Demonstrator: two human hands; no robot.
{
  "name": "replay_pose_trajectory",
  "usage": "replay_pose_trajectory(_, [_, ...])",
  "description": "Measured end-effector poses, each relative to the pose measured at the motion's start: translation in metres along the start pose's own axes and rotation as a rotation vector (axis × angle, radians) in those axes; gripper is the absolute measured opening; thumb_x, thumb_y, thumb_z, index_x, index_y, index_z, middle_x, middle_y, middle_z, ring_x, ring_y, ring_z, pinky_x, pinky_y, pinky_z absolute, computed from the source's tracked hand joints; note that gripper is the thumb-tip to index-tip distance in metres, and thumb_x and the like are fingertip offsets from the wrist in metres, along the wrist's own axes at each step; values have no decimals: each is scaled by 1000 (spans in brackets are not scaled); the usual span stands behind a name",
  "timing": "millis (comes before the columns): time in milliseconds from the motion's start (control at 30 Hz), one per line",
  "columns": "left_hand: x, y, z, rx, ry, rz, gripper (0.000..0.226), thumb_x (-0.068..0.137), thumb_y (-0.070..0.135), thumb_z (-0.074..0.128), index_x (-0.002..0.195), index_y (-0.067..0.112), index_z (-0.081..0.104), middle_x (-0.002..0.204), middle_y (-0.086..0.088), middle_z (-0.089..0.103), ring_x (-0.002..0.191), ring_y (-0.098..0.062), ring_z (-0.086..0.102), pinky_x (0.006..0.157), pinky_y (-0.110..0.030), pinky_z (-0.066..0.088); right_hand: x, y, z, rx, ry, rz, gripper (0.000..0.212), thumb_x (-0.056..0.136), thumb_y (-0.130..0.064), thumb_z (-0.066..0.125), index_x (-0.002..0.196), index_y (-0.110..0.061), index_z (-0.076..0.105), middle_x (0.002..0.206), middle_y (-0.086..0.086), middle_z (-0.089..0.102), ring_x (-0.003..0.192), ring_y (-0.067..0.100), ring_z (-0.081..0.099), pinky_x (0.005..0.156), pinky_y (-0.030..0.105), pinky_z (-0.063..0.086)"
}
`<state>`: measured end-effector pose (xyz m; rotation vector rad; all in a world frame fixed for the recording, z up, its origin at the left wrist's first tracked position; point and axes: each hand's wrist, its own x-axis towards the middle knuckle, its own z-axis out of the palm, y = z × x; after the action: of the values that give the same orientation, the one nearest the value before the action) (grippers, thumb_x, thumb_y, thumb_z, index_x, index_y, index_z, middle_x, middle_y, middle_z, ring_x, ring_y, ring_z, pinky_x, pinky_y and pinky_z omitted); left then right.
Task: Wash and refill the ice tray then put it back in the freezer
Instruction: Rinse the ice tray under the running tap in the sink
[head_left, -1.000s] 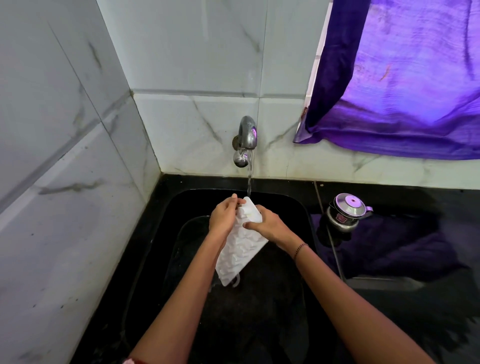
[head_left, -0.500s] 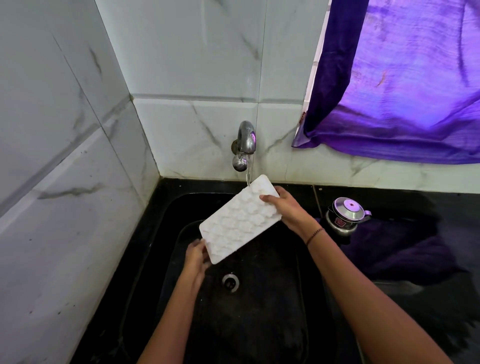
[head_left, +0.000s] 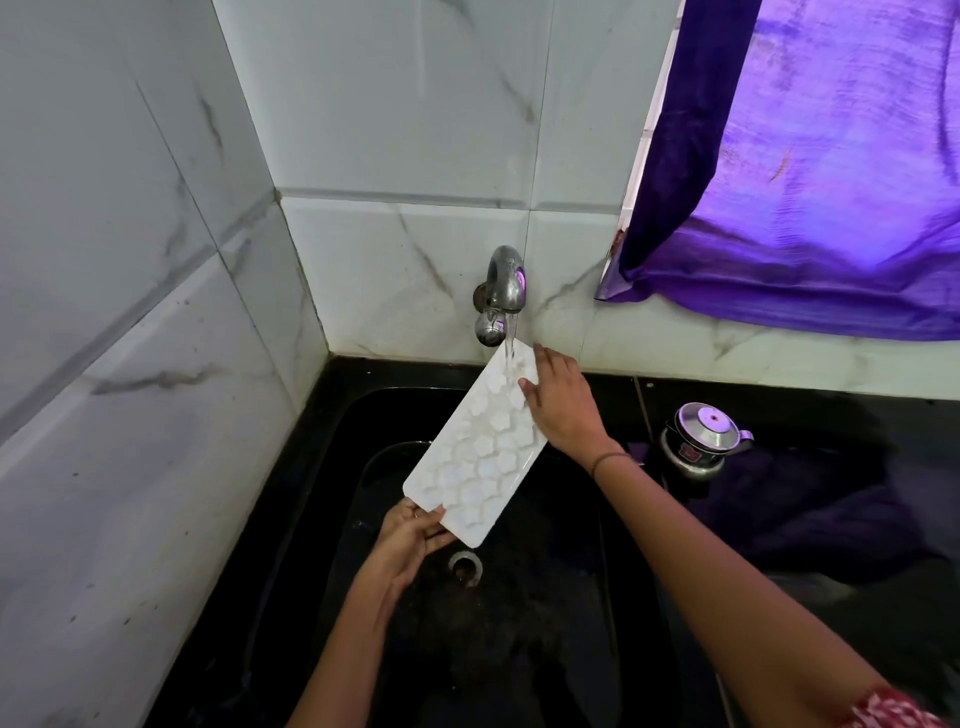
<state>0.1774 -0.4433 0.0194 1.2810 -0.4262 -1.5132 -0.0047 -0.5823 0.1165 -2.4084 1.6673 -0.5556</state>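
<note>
Standing at this corner, the pale marble-veined tiled walls (head_left: 389, 130) take up most of the view, with a purple curtain (head_left: 831, 182) hanging at 2 o'clock. Below them runs the black surface (head_left: 810, 387), and the black sink (head_left: 545, 639) is sunk into it. The ice tray (head_left: 483, 457), white and flexible-looking, is held in the air over the basin. It slants from 7 o'clock up to 1 o'clock, with its honeycombed face turned upward. The right hand (head_left: 563, 405) grips the tray's upper end, thumb on the face and fingers curled behind the edge. The left hand (head_left: 410, 535) pinches the low corner, thumb on top and fingers underneath. A small steel pot (head_left: 698, 441) sits on the surface at 3 o'clock of the tray, well apart from it. The chrome tap (head_left: 501, 291) pokes from the wall at 12 o'clock, and the drain (head_left: 466, 566) shows just below the tray's bottom corner. A thin stream of water (head_left: 510, 340) falls from the spout onto the tray's top end. I'd say this is the washing step, a rinse with runoff sliding downhill. Refilling hasn't started, since nothing would pool at that tilt. Next the tray wants levelling under the stream, both hands steady so the cells fill evenly. No freezer is in sight.
</note>
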Motion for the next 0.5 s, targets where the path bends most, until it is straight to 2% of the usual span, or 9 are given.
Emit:
replay_pose_trajectory(67, [-1, -3, 5, -25, 14, 17, 27, 89, -8, 50, 108, 11, 53, 98, -7, 67, 80, -17, 69, 60, -30, 58, -8, -5, 13, -207, -10, -50, 68, 99, -48, 22, 150, -5, 8, 158, 14, 11, 146, 30, 8, 119, 48, 6])
replay_pose_trajectory(133, [-1, -4, 9, -39, 15, 37, 27, 88, -8, 50, 105, 13, 55, 98, -6, 67, 82, -18, 68, 61, -30, 59, -18, -8, 27, -341, -32, -80, 79, 92, -59, 3, 150, -6, -2, 158, 15, -6, 147, 31, -7, 116, 56, -6])
replay_pose_trajectory(167, [-1, -5, 10, -52, 15, 45, 27, 88, -8, 51, 105, 13, 55, 98, -6, 67, 82, -19, 68, 61, -30, 59, -24, -10, 36, -370, -38, -97, 82, 91, -62, -1, 150, -5, 1, 158, 17, -6, 146, 32, -8, 115, 58, -8])
replay_pose_trajectory(233, [-1, -3, 13, -69, 23, 55, 29, 88, -8, 51, 109, 11, 54, 98, -7, 67, 84, -21, 67, 62, -32, 59, -42, -17, 55, -390, -65, -162, 85, 92, -62, 0, 149, -1, 16, 157, 21, 7, 146, 34, 2, 114, 57, -2])
replay_pose_trajectory(333, [0, -2, 12, -66, 46, 64, 31, 87, -8, 52, 112, 11, 55, 99, -9, 67, 83, -21, 68, 61, -32, 59, -67, -24, 72, -370, -125, -294, 79, 93, -59, 17, 145, -2, 32, 153, 22, 24, 144, 33, 19, 116, 53, 14])
replay_pose_trajectory(367, [-1, -3, 9, -63, 55, 65, 31, 87, -8, 53, 112, 11, 55, 99, -9, 67, 82, -21, 68, 61, -32, 59, -71, -21, 71, -384, -135, -342, 75, 94, -58, 20, 144, -5, 34, 153, 19, 27, 143, 31, 21, 117, 53, 16])
replay_pose_trajectory(433, [-2, -4, 5, -50, 67, 62, 31, 87, -6, 53, 112, 10, 54, 99, -8, 67, 85, -22, 67, 59, -31, 58, -66, -6, 62, -394, -126, -398, 66, 96, -59, 19, 144, -18, 36, 155, 9, 28, 144, 27, 17, 116, 59, 12])
replay_pose_trajectory(500, [-3, -6, 3, -20, 57, 64, 29, 87, -6, 54, 110, 12, 55, 98, -6, 67, 86, -21, 67, 59, -30, 58, -56, 7, 49, -352, -72, -332, 55, 95, -59, 20, 135, -31, 47, 152, 7, 33, 144, 31, 21, 113, 63, 10])
